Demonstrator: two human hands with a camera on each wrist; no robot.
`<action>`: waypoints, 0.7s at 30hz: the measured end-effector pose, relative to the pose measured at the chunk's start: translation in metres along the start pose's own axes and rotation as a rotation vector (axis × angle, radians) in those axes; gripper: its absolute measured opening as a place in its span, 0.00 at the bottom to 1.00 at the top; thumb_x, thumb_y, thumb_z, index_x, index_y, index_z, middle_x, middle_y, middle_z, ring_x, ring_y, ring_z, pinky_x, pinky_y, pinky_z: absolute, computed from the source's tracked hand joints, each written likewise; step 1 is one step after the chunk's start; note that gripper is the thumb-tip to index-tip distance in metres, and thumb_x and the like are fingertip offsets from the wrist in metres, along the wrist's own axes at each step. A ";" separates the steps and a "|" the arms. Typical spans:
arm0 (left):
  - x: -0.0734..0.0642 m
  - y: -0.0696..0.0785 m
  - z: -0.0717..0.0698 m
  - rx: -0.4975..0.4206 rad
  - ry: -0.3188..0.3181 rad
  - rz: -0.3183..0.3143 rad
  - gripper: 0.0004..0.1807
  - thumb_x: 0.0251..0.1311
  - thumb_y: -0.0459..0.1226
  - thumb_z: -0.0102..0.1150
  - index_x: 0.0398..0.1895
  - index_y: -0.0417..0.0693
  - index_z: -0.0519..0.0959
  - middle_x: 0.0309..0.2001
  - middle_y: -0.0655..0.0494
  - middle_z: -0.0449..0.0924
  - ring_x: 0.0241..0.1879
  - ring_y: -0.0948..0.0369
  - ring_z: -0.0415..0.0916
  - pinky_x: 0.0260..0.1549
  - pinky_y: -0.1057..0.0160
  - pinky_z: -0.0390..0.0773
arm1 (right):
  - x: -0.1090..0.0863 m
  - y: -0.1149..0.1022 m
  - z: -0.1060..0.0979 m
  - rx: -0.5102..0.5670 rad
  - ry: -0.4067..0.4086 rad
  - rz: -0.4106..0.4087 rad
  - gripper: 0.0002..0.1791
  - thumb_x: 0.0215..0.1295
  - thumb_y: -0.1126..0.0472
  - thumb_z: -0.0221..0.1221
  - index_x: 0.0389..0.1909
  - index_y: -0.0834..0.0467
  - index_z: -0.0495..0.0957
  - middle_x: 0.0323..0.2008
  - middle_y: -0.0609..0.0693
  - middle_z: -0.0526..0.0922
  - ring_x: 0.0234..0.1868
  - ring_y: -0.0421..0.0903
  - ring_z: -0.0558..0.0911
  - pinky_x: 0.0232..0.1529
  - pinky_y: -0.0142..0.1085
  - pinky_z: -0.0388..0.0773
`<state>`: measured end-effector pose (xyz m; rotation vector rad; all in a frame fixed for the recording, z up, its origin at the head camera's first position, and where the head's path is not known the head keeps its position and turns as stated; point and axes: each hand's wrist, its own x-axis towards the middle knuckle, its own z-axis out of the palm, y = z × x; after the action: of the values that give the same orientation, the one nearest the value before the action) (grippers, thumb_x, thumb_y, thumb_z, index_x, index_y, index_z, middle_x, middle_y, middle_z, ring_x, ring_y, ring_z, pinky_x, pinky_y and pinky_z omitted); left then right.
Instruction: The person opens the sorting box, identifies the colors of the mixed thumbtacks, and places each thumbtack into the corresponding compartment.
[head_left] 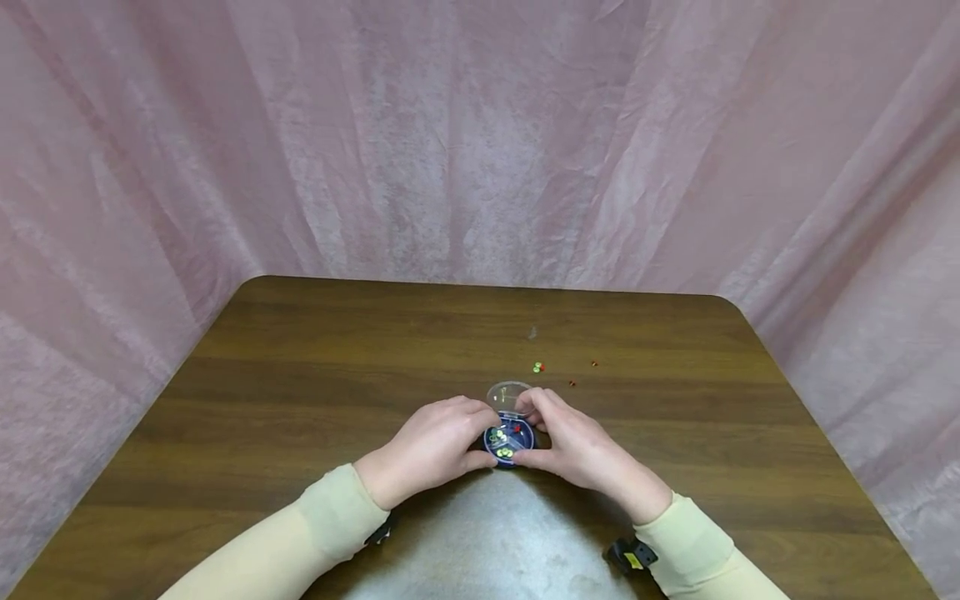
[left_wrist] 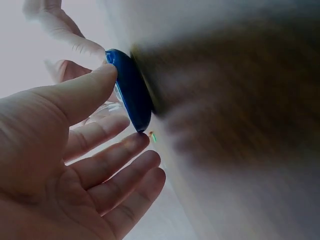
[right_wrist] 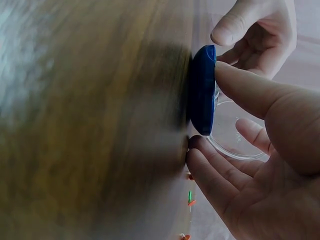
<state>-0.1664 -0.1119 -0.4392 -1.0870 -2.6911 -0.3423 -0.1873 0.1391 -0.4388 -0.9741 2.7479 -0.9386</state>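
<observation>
Holding: a round blue case (right_wrist: 202,92) sits on the bench (head_left: 337,350), directly in front of the person, clasped from both sides by the two hands.
Left hand (head_left: 442,433): clamped on the case, thumb at the near-left rim, fingers reaching to its far side.
Right hand (head_left: 570,442): also clamped on it, thumb at the near-right rim, fingers bent round the far right; whether the index finger touches the lid is hard to tell.
Clear lid (head_left: 504,397): hinged at the far side, raised and tilted back.
Inside the case: yellow-green pieces (head_left: 505,453) in the near compartment, more at far left, a red piece (head_left: 517,428) at far right.
Beyond the lid: a green-and-red cluster (head_left: 537,367) and two tiny reddish bits (head_left: 572,383) lie on the wood.
Backdrop: a pink curtain (head_left: 480,150) hangs in folds.
</observation>
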 end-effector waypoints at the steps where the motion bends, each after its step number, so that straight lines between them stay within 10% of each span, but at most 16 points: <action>1: 0.001 0.000 0.000 -0.013 -0.002 -0.012 0.19 0.65 0.51 0.81 0.48 0.50 0.87 0.45 0.59 0.87 0.45 0.60 0.82 0.47 0.59 0.85 | 0.000 0.000 0.000 0.002 -0.001 -0.001 0.31 0.66 0.52 0.81 0.61 0.53 0.74 0.55 0.49 0.80 0.56 0.49 0.86 0.57 0.49 0.85; 10: 0.026 -0.017 0.004 -0.379 -0.023 -0.277 0.10 0.74 0.44 0.73 0.47 0.49 0.84 0.39 0.61 0.86 0.38 0.63 0.82 0.42 0.56 0.83 | -0.011 0.003 -0.005 -0.007 0.029 0.052 0.31 0.64 0.55 0.82 0.60 0.53 0.75 0.54 0.48 0.81 0.56 0.48 0.86 0.59 0.48 0.84; 15: 0.043 -0.027 0.013 -0.627 -0.116 -0.259 0.09 0.79 0.39 0.66 0.55 0.47 0.88 0.46 0.61 0.89 0.47 0.64 0.84 0.53 0.55 0.83 | -0.020 0.008 -0.005 -0.012 0.038 0.054 0.31 0.63 0.55 0.82 0.59 0.53 0.75 0.54 0.47 0.81 0.56 0.47 0.86 0.59 0.47 0.84; 21: 0.052 -0.032 0.022 -0.690 -0.144 -0.255 0.10 0.82 0.38 0.62 0.55 0.51 0.90 0.50 0.62 0.89 0.50 0.64 0.82 0.56 0.57 0.81 | -0.022 0.013 -0.003 -0.027 0.063 0.040 0.30 0.64 0.56 0.82 0.60 0.53 0.76 0.53 0.47 0.80 0.55 0.47 0.86 0.57 0.47 0.85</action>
<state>-0.2282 -0.0938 -0.4490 -0.9255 -2.9131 -1.3593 -0.1775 0.1614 -0.4469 -0.9048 2.8271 -0.9446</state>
